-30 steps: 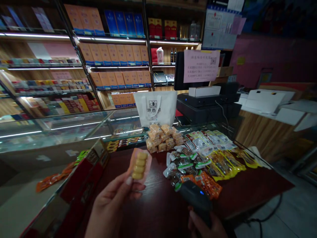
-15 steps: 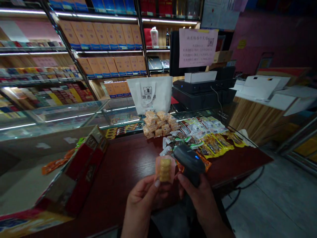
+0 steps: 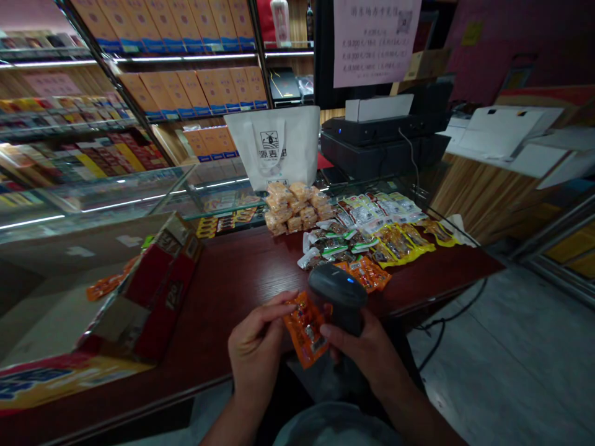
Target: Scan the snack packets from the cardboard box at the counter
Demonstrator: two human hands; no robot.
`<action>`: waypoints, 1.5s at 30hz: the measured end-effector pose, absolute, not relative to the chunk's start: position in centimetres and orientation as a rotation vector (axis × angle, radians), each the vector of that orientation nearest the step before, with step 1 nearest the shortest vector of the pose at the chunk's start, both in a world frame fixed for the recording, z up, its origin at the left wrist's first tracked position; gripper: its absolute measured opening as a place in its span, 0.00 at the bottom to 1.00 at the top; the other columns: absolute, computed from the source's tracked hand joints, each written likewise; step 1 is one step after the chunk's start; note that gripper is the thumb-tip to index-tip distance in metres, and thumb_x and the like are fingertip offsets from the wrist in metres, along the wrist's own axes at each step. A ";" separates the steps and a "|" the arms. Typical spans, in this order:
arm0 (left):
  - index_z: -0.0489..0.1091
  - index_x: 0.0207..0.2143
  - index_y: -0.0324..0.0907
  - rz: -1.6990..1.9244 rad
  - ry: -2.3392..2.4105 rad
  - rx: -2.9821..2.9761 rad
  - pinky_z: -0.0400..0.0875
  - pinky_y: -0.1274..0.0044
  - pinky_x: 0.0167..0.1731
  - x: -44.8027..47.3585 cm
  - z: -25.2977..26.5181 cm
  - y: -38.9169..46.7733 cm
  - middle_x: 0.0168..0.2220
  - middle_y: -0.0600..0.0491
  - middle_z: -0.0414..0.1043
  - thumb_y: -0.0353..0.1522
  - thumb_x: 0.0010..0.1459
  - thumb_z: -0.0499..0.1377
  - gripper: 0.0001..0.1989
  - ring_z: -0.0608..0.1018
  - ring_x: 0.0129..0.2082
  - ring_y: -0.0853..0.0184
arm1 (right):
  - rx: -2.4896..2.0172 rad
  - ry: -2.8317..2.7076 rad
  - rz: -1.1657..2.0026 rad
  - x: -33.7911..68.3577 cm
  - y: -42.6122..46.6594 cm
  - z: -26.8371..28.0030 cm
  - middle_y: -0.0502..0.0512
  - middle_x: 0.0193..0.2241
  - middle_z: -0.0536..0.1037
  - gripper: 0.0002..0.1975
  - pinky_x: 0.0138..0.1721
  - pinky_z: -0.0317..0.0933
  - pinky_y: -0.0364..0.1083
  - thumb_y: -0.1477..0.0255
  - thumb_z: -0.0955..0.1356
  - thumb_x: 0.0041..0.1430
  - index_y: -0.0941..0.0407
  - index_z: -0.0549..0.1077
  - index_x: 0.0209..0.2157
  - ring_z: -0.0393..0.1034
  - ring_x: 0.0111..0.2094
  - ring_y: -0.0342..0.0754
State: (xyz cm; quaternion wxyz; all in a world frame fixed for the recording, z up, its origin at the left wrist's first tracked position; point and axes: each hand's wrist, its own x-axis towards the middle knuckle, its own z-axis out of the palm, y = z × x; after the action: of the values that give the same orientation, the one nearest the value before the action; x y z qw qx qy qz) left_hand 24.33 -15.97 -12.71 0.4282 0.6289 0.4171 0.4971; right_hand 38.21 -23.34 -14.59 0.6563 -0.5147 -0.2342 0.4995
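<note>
My left hand [image 3: 258, 341] is closed on the upper left edge of a small orange snack packet [image 3: 304, 328], its printed face turned up. In my right hand [image 3: 372, 353] is a dark handheld barcode scanner [image 3: 337, 288] with a blue light on top, its head just above and right of the packet. My right thumb reaches the packet's right edge. Beyond the scanner, more orange packets [image 3: 369, 272] lie on the dark red tabletop [image 3: 246, 266]. Green-and-white packets [image 3: 332, 238] and yellow-edged packets [image 3: 402, 241] are laid out behind them.
An open cardboard box [image 3: 111, 310] with orange packets inside stands at the left. Wrapped beige snacks [image 3: 295, 207] are piled before a white bag [image 3: 281, 145]. Behind are a glass counter [image 3: 186, 192], a monitor with a pink sign [image 3: 376, 43], and a black cash drawer [image 3: 381, 155].
The packet has been turned from its clear side with yellowish pieces to its orange printed side. My right thumb now reaches its edge. The view has tilted down.
</note>
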 end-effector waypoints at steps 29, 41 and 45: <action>0.75 0.29 0.36 0.005 0.708 1.018 0.73 0.84 0.19 23.4 -14.2 -14.8 0.24 0.51 0.78 0.34 0.41 0.74 0.16 0.76 0.18 0.73 | -1.387 -1.101 0.880 43.0 -24.6 -14.2 0.50 0.28 0.79 0.06 0.32 0.68 0.44 0.69 0.72 0.53 0.56 0.76 0.32 0.72 0.28 0.46; 0.75 0.28 0.35 0.688 0.948 0.806 0.76 0.84 0.22 24.3 -15.1 -13.6 0.22 0.52 0.78 0.37 0.30 0.78 0.23 0.78 0.20 0.72 | -1.505 -0.761 0.751 43.3 -24.8 -14.7 0.44 0.15 0.72 0.10 0.25 0.63 0.42 0.63 0.73 0.55 0.55 0.74 0.29 0.67 0.18 0.43; 0.75 0.29 0.35 0.857 0.961 0.725 0.77 0.82 0.23 24.8 -15.5 -13.8 0.24 0.53 0.78 0.35 0.27 0.79 0.25 0.79 0.21 0.70 | -1.386 -0.803 0.908 42.1 -25.5 -15.4 0.46 0.16 0.72 0.15 0.25 0.61 0.43 0.58 0.70 0.59 0.56 0.73 0.30 0.66 0.19 0.43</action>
State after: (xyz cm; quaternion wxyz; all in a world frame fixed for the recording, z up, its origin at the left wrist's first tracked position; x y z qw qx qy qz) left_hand 24.85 -13.80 -15.54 0.7392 0.3306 0.4381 0.3904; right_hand 42.14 -25.54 -15.38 0.6054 -0.5990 -0.3474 0.3924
